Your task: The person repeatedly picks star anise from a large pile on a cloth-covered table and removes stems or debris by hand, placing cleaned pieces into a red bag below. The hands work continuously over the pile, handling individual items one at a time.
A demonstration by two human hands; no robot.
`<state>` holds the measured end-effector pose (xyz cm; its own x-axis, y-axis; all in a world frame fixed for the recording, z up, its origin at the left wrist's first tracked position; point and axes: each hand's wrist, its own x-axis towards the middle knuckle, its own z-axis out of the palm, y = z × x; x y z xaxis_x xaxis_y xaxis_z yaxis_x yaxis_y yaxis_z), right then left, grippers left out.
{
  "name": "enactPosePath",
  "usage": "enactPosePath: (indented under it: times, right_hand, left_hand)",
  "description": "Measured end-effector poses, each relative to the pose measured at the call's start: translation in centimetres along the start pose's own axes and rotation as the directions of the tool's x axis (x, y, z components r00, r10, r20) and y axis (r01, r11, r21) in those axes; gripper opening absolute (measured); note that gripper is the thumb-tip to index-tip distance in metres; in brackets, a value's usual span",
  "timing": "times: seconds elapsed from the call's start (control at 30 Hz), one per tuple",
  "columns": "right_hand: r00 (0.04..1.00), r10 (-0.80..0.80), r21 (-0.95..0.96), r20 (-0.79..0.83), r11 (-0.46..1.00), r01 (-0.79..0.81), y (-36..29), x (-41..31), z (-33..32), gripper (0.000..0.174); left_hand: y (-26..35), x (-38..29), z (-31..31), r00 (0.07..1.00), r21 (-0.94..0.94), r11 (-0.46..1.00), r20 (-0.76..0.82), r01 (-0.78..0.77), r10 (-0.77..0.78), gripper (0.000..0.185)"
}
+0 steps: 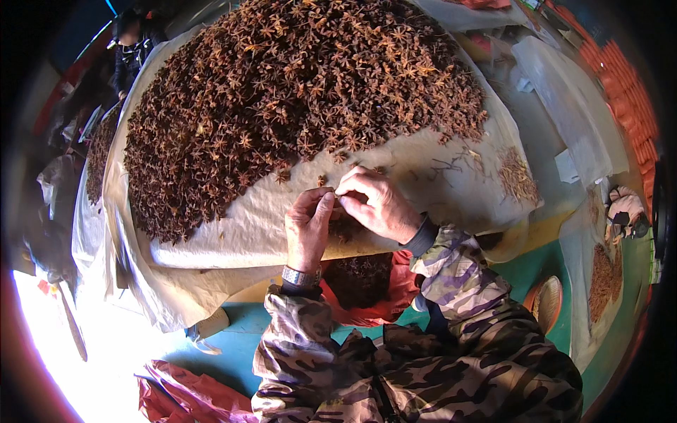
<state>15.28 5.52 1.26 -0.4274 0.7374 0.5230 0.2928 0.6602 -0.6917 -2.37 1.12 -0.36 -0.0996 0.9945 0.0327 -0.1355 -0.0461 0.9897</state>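
A large heap of dried star anise [307, 79] covers most of a table spread with a pale sheet [248, 232]. At the sheet's near edge my left hand [309, 227] and my right hand [375, 203] meet at the fingertips. Both pinch a small piece [336, 195], too small to name for certain. A few loose star anise [321, 181] lie just beyond my fingers. Right of my right hand, thin stems [465, 161] are scattered, with a small pile of stems [517, 177] at the sheet's corner. Some dark pieces are partly hidden beneath my hands.
Below the table edge an open red bag [365, 312] holds dark contents. Another red bag [195, 394] lies at the lower left. A round basket [547, 304] stands on the green floor at right. One person [131, 53] is at upper left, another [627, 211] at far right.
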Motion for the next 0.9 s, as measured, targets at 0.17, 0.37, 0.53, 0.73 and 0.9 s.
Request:
enactPosePath:
  times: [0.17,0.37,0.53,0.73,0.9]
  right_hand:
    - [0.998,-0.025,-0.142,0.058,0.989,0.033,-2.2,-0.3,0.3,0.01]
    - [0.993,-0.102,-0.195,0.065,0.974,0.113,-2.4,-1.0,0.9,0.01]
    - [0.997,-0.02,-0.069,0.08,0.997,0.025,-2.4,-0.8,0.4,0.01]
    - [0.981,0.077,-0.094,-0.177,0.991,-0.095,0.7,0.0,-1.5,0.011]
    - [0.91,0.273,-0.314,-0.313,0.874,-0.371,5.1,-0.5,-5.4,0.014]
  left_hand:
    - [0.1,0.1,-1.0,0.994,-0.008,0.994,0.028,0.107,-0.107,0.02]
    - [0.3,0.2,-1.2,0.965,-0.198,0.944,0.03,0.263,-0.262,0.014]
    - [0.2,0.0,-1.6,0.965,-0.22,0.94,0.053,0.262,-0.256,0.013]
    - [1.3,-0.3,-1.0,0.971,-0.051,0.971,0.057,0.233,-0.23,0.011]
    - [-0.2,-0.4,-1.3,0.994,0.116,0.993,0.098,0.036,-0.047,0.009]
